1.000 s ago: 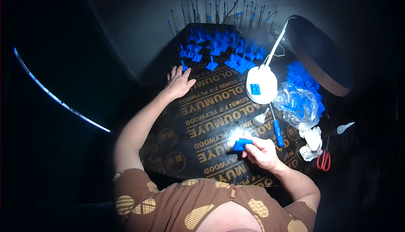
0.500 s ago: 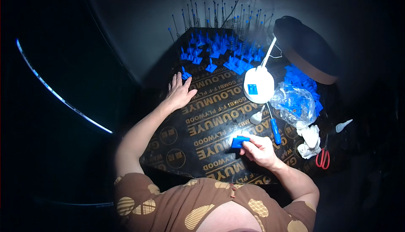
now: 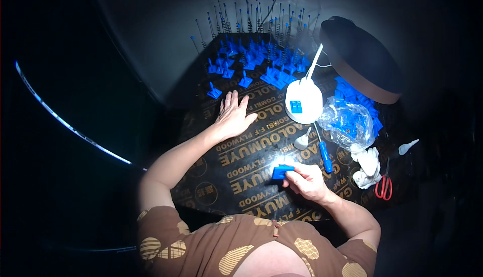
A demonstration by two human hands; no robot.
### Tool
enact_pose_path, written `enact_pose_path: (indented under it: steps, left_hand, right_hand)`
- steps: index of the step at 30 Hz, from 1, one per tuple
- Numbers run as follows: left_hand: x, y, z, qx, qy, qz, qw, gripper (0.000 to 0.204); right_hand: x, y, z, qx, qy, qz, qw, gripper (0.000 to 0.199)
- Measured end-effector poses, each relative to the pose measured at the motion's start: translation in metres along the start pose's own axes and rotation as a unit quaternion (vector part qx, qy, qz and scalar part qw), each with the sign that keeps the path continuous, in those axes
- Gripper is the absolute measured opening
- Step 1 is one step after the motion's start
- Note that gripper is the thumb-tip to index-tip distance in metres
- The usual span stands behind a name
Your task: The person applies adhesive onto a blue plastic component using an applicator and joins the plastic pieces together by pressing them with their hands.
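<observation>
My right hand [image 3: 308,182] pinches a small flat blue plastic base [image 3: 279,172] between thumb and fingers, low over the front part of the table. Farther left, my left hand [image 3: 234,117] is spread with its palm down and nothing in it. Just beyond its fingertips stands a blue base with an upright post [image 3: 214,91]. Several more such blue pieces [image 3: 245,80] stand at the back of the table, many carrying a dark coil spring and a thin rod with a blue tip [image 3: 250,12].
A desk lamp with a white base [image 3: 304,98], a blue piece on that base, and a large dark head [image 3: 359,58] stands right of centre. Nearby are a clear bag [image 3: 347,126], a blue-handled screwdriver [image 3: 326,157], a small white bottle [image 3: 302,142], a white cloth [image 3: 367,168] and red-handled scissors [image 3: 384,188].
My left hand has drawn away from the front blue post piece, moving right and toward me. My right hand still holds the blue base, turned slightly. The whole view has shifted a little.
</observation>
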State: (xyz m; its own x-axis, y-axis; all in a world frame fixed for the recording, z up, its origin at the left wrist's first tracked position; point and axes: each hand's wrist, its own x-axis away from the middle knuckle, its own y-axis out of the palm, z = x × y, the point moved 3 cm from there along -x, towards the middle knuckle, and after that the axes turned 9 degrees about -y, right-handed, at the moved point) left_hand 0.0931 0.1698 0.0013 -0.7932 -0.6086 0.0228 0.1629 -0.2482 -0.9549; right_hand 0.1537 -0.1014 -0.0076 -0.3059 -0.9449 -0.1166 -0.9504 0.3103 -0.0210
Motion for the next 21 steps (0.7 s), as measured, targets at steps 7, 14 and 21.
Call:
enact_pose_path:
  steps: [7, 14, 21]
  left_hand:
    - [-0.047, 0.002, 0.01, 0.013, -0.078, 0.03, 0.996, 0.075]
    - [-0.08, 0.019, 0.002, 0.009, -0.105, 0.073, 0.992, 0.074]
    - [-0.09, 0.023, 0.002, -0.032, -0.118, 0.089, 0.988, 0.074]
  right_hand:
    - [0.001, -0.002, 0.001, -0.007, -0.004, 0.003, 1.0, 0.028]
    - [0.001, -0.001, -0.002, -0.018, -0.003, 0.002, 1.0, 0.029]
    - [0.002, -0.002, 0.001, -0.04, 0.013, 0.002, 0.999, 0.028]
